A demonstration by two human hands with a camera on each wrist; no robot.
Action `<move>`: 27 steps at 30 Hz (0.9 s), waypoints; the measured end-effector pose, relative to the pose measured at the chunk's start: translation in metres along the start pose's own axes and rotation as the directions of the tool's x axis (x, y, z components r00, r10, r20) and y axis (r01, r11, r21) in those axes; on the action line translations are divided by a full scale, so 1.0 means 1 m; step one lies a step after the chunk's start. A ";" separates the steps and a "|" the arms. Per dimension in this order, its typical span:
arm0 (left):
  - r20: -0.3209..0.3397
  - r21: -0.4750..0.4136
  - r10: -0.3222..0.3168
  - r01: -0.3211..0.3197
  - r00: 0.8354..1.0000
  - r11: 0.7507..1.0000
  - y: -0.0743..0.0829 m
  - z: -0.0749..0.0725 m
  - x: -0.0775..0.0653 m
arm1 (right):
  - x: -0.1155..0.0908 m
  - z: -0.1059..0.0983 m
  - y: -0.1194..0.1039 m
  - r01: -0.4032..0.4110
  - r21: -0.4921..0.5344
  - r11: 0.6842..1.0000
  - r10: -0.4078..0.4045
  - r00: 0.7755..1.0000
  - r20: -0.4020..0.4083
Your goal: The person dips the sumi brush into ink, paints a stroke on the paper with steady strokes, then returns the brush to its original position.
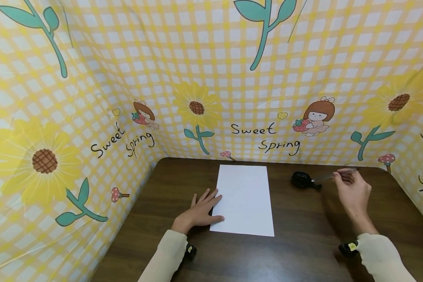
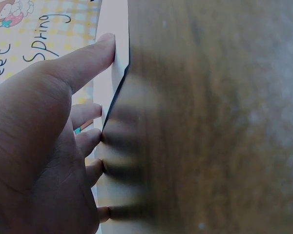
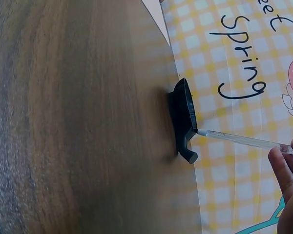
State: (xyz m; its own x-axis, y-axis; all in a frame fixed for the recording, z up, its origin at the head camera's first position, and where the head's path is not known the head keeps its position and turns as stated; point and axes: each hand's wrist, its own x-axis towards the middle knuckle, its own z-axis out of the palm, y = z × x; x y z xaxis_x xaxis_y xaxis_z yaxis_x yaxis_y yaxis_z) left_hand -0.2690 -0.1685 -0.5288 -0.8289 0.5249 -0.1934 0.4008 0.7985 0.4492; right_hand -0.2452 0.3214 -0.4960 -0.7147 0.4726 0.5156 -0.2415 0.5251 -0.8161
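My left hand lies with its fingers spread over the left edge of a white sheet of paper. In the left wrist view, the thumb and fingertips press near the border of the sheet, whose edge lifts a little there. Off to the right, my right hand pinches a slim brush by its clear handle. The brush's dark tip meets the rim of a small black dish with a short curved handle. That dish stands toward the back of the table, right of the paper.
A dark brown wooden table carries everything. Yellow checked cloth printed with sunflowers and lettering rises along its back and sides. Black wrist devices sit at the left sleeve and right sleeve.
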 end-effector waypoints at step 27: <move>-0.007 0.003 0.002 -0.002 1.000 1.000 0.002 -0.001 -0.001 | 0.001 -0.007 -0.001 0.019 -0.030 0.999 -0.021 0.999 -0.034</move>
State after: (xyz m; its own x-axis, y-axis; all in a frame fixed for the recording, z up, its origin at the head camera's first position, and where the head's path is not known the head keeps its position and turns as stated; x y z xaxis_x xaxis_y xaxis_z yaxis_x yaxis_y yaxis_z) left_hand -0.2673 -0.1679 -0.5270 -0.8305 0.5249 -0.1865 0.4041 0.7981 0.4470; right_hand -0.2410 0.3259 -0.4930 -0.6867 0.4857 0.5408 -0.2357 0.5550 -0.7977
